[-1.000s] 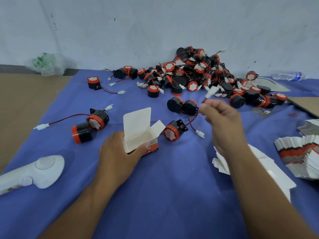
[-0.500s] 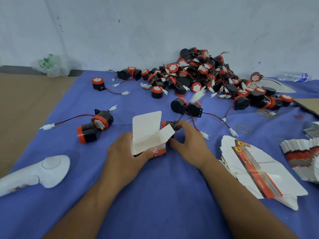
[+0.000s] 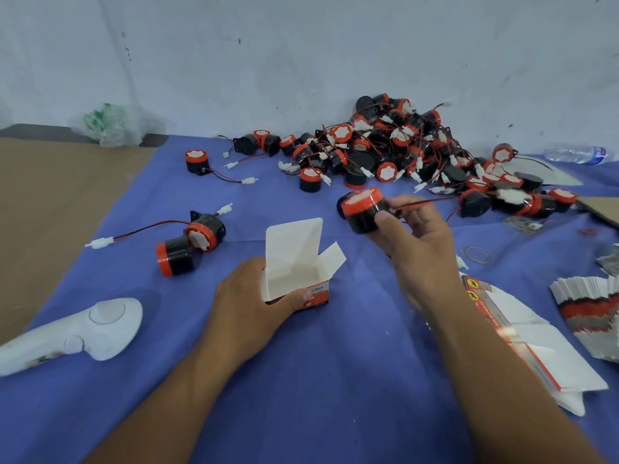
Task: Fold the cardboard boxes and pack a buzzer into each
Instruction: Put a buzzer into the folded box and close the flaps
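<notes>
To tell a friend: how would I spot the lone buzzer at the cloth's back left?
On the blue cloth, find the heap of black-and-red buzzers against the wall. Left of it, towards the plastic bag, one black cylindrical buzzer stands upright alone, white face up, not tangled with others.

small blue word, apparently "Parts", on the front of the open cardboard box [image 3: 316,291], print beneath too blurred to read, yellow emblems [image 3: 472,283] with a black figure on flat cartons [image 3: 532,336] near the blue cloth's [image 3: 335,380] right edge, their lettering illegible
</notes>
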`<state>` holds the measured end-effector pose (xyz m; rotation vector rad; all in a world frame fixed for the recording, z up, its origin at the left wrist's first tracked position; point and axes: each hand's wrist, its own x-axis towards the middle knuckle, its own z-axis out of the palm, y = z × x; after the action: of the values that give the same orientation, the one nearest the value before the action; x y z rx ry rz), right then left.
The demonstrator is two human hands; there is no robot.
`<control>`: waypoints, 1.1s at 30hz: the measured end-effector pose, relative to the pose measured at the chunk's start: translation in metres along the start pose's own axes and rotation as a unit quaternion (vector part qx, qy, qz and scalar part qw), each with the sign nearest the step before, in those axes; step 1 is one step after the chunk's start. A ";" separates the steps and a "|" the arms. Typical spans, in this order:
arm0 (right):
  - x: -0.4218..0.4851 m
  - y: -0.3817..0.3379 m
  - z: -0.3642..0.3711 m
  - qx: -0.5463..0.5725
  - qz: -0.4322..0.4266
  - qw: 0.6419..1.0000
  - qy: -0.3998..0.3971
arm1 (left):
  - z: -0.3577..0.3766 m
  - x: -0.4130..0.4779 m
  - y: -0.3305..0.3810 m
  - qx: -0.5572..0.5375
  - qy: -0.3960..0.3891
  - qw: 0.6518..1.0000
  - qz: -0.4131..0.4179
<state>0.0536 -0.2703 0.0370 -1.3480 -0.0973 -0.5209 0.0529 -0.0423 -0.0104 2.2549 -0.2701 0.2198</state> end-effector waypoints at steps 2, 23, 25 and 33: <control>-0.007 -0.010 0.011 0.059 0.009 0.995 -0.080 | -0.002 0.000 0.006 -0.011 -0.013 1.000 0.019; -0.027 0.002 0.018 -0.619 -0.057 0.720 -0.310 | 0.000 -0.006 -0.004 -0.099 -0.039 0.993 0.045; -0.029 0.003 0.018 -0.615 -0.030 0.719 -0.324 | 0.000 -0.007 -0.002 -0.077 -0.038 0.992 0.091; -0.018 -0.023 0.007 -0.388 -0.016 0.886 -0.255 | 0.003 -0.003 -0.006 -0.021 -0.066 0.990 0.120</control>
<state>0.0301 -0.2608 0.0528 -2.2580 -0.3725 -0.2091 0.0520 -0.0405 -0.0174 2.1951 -0.6125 0.1891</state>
